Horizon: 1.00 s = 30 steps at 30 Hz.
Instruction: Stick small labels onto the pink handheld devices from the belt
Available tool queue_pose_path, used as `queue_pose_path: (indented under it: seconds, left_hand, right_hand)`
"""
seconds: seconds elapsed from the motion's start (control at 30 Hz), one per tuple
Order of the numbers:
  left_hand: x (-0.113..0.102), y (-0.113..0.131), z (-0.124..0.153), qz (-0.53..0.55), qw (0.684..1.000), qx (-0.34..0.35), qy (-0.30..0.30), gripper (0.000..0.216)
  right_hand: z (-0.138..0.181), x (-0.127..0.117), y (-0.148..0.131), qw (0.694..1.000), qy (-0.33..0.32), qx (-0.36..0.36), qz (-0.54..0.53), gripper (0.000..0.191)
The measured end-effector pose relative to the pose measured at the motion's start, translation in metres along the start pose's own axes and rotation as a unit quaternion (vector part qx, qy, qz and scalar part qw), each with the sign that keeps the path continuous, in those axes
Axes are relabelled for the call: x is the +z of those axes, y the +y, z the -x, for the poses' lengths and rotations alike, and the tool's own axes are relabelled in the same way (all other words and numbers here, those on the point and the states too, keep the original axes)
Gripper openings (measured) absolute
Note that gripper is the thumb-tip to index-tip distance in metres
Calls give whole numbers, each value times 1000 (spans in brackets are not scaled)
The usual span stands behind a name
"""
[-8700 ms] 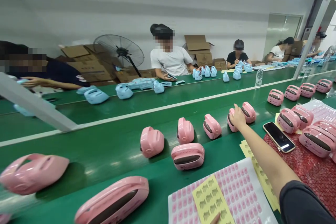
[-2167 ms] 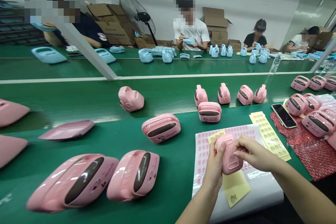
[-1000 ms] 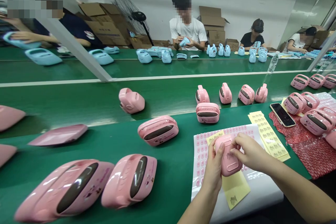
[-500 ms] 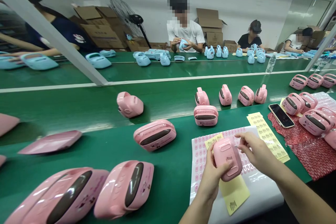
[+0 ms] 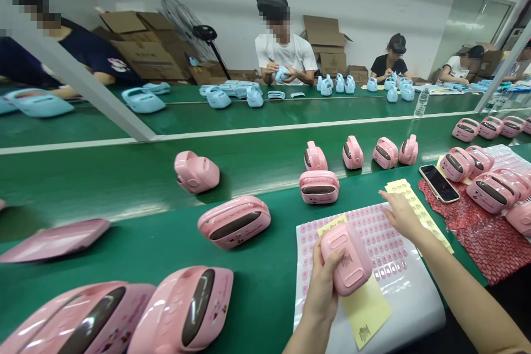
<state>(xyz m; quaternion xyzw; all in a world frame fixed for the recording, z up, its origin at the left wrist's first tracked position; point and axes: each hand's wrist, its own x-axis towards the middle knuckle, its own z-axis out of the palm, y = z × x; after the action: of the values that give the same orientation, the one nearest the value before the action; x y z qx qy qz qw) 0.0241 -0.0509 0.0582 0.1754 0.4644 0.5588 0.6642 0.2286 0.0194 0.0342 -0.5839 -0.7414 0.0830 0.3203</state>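
My left hand (image 5: 322, 286) grips a pink toy case (image 5: 347, 258), its flat back facing up, over a white sheet of pink stickers (image 5: 375, 238). My right hand (image 5: 399, 212) reaches away from the case to the far right edge of that sheet, beside a yellow sticker sheet (image 5: 417, 211), with its fingers bent down toward the surface. What its fingertips touch is too small to see. A second yellow sheet (image 5: 365, 312) lies under the case.
Several pink cases stand on the green belt (image 5: 124, 177), two large ones at the near left (image 5: 182, 312). A phone (image 5: 438, 183) and red wrap (image 5: 481, 229) with more cases lie to the right. Across the belt other people handle blue cases (image 5: 253, 97).
My right hand has left the case and moved right to the sticker sheets. The left hand has lowered the case slightly toward me.
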Motion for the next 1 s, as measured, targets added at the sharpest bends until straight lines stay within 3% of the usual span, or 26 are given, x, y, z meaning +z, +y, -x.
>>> queue_pose_path:
  seconds: [0.07, 0.17, 0.33, 0.4, 0.43, 0.53, 0.6, 0.67, 0.8, 1.0]
  left_hand:
    - [-2, -2, -3, 5, 1000, 5, 10, 45]
    - [-5, -4, -6, 26, 999, -2, 32, 38]
    - [-4, 4, -5, 130, 989, -41, 60, 31]
    - [-2, 9, -6, 200, 977, -53, 54, 33]
    - [-1, 12, -7, 237, 969, -55, 50, 34]
    - [4, 17, -10, 316, 948, -35, 36, 33]
    - [9, 17, -10, 335, 941, -20, 33, 33]
    - [12, 15, -9, 344, 938, -16, 39, 35]
    - [15, 8, -5, 340, 940, -7, 29, 39]
    - [13, 2, -5, 318, 948, 18, 8, 43]
  right_hand:
    - [-2, 17, 2, 999, -27, -16, 15, 43]
    - [-1, 31, 2, 1000, -23, -12, -8, 37]
    - [11, 31, -8, 997, 22, 9, -72, 26]
    - [18, 25, -25, 982, 67, 53, -166, 23]
    - [21, 22, -38, 963, 91, 84, -241, 23]
    - [29, 14, -83, 857, 128, 162, -472, 28]
    - [32, 12, -112, 812, 123, 184, -541, 33]
    - [31, 14, -131, 788, 112, 203, -570, 36]
    - [26, 21, -143, 781, 103, 216, -577, 37]
    - [30, 23, -138, 810, 75, 183, -553, 35]
